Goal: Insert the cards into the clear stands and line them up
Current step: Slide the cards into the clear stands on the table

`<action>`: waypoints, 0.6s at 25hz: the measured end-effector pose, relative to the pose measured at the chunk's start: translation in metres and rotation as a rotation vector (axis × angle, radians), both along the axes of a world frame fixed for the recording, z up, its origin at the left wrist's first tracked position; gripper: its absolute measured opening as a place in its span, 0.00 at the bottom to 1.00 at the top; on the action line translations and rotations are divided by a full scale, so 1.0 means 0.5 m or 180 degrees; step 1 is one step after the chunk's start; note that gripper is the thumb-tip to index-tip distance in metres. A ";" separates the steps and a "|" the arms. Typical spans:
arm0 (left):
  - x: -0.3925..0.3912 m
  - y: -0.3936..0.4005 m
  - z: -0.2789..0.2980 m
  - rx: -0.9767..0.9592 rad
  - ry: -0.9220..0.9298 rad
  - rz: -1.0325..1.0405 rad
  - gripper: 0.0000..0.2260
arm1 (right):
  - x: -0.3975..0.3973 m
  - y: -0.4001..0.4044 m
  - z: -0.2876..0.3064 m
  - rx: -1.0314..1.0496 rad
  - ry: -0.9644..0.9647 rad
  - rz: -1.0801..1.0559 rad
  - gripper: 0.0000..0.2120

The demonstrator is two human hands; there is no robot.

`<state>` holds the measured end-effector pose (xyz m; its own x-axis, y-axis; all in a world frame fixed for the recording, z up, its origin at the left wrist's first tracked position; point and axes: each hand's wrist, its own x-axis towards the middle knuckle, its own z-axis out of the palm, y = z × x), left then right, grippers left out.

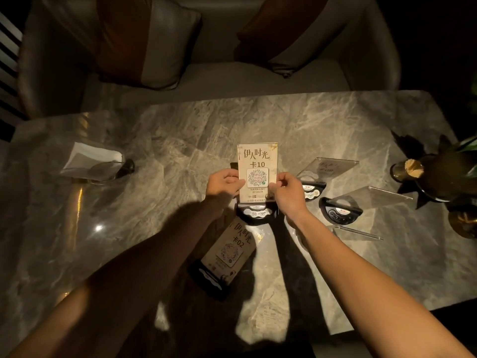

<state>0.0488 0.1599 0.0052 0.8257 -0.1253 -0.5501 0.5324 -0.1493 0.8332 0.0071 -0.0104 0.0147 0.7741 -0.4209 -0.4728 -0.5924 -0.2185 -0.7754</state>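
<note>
A cream card marked 卡10 (257, 161) stands upright in a clear stand with a black base (255, 212) at the table's middle. My left hand (224, 184) pinches its left edge and my right hand (286, 191) pinches its right edge. Nearer me, a second stand with a card marked 卡02 (233, 248) lies flat, its black base (209, 280) toward me. To the right, two clear stands (326, 167) (371, 197) lean back on black bases; the farther one shows faint print, the nearer one looks bare. A loose clear panel (353, 232) lies flat beside my right forearm.
The marble table (160, 140) fills the view. A clear holder with white napkins (93, 161) sits at the left. Dark vases with plants (444, 174) crowd the right edge. A padded seat with cushions (144, 40) stands beyond the far edge.
</note>
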 end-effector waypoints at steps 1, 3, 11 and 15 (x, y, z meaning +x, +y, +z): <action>0.011 -0.004 0.005 -0.0049 -0.0155 0.0000 0.09 | 0.007 -0.002 0.005 -0.0031 -0.0087 -0.0040 0.04; 0.024 -0.008 0.008 0.0010 -0.0358 0.0031 0.09 | 0.014 -0.005 0.008 -0.0037 -0.0244 -0.0139 0.05; 0.018 -0.008 -0.018 -0.0063 -0.0547 -0.0054 0.07 | -0.007 -0.006 -0.018 -0.0201 -0.0334 -0.0217 0.06; -0.003 0.005 -0.028 -0.0290 -0.0383 -0.0129 0.08 | -0.029 -0.010 -0.033 -0.0141 -0.0295 -0.0191 0.06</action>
